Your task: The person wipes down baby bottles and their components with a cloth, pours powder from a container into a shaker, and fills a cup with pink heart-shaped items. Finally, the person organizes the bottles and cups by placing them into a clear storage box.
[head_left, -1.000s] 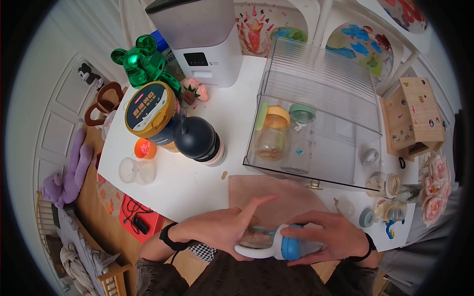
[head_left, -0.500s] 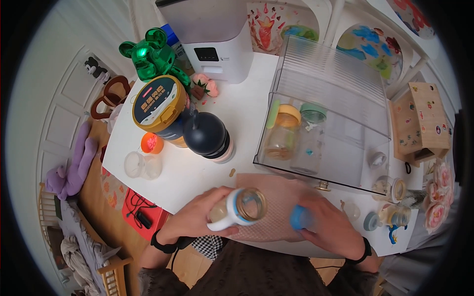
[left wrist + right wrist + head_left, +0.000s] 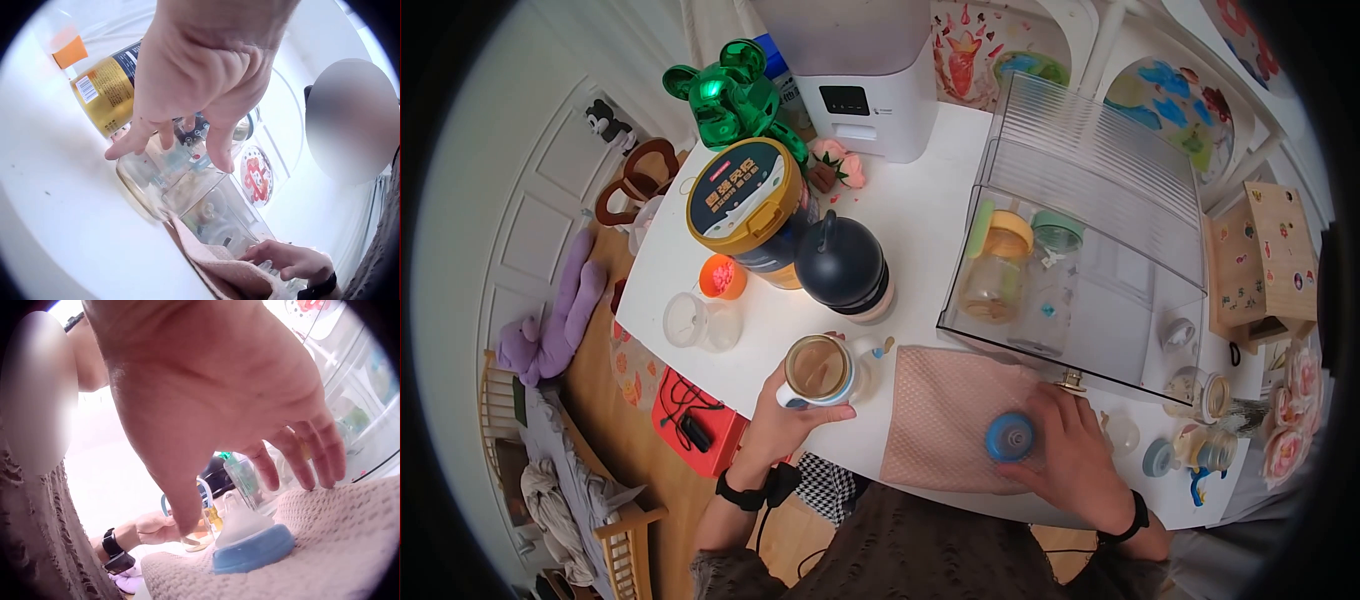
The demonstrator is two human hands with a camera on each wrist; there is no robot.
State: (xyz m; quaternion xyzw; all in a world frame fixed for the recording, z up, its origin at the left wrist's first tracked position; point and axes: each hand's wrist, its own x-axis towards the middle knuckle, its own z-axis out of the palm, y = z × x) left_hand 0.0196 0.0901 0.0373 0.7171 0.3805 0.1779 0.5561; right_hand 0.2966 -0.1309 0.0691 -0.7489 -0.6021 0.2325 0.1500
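The left hand (image 3: 785,422) grips an uncapped clear bottle (image 3: 818,368) with a white and blue handle piece, its round mouth facing up, beside the dark round-topped bottle. In the left wrist view, the thumb and fingers of the left hand (image 3: 203,81) lie around the clear bottle (image 3: 178,181). A blue-ringed nipple top (image 3: 1009,437) lies on the pink cloth (image 3: 940,400), nipple upward. Just right of it is the right hand (image 3: 1080,462); in the right wrist view its fingers are spread above the nipple top (image 3: 253,547), holding nothing.
A dark round-topped bottle (image 3: 840,262), a gold-lidded tub (image 3: 745,195) and a dispenser (image 3: 870,110) stand at the left and back. A clear case (image 3: 1090,290) holding bottles sits beyond the cloth. Small jars (image 3: 1200,395) are at the right; clear cups (image 3: 722,325) at the left.
The left hand has carried the bottle left, toward the dark bottle, after it parted from its blue top. The right hand has set that top on the cloth and let go.
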